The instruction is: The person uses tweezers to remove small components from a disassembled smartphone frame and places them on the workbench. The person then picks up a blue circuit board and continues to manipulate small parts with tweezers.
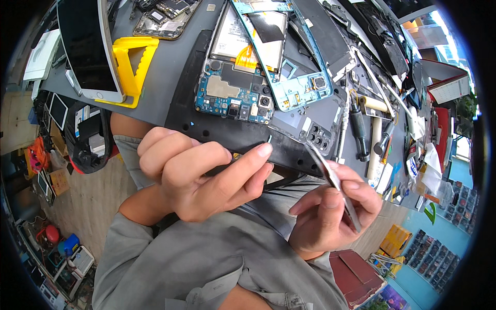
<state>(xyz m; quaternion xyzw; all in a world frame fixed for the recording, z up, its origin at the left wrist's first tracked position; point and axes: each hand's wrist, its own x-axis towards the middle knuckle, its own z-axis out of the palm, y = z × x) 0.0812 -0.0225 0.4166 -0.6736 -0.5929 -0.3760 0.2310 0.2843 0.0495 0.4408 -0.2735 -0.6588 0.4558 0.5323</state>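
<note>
Grey workbench fills the top of our frame, a white-edged, dark-screened device standing against a yellow plastic stand at upper left. Our left hand, centre, is curled — a tiny teal sliver shows at its index fingertip, whether gripped we cannot tell. An opened phone with a blue circuit board lies upper centre, partly under a light-blue rectangular frame. Our right hand, lower right, pinches slim silver metal tweezers.

Stand, ten o'clock: bright yellow
Circuit board, twelve: deep blue — beige shield patch
Phone frame, one o'clock: pale metallic blue
Tweezers, four o'clock: silver-grey
Shirt, six o'clock: plain grey
</note>
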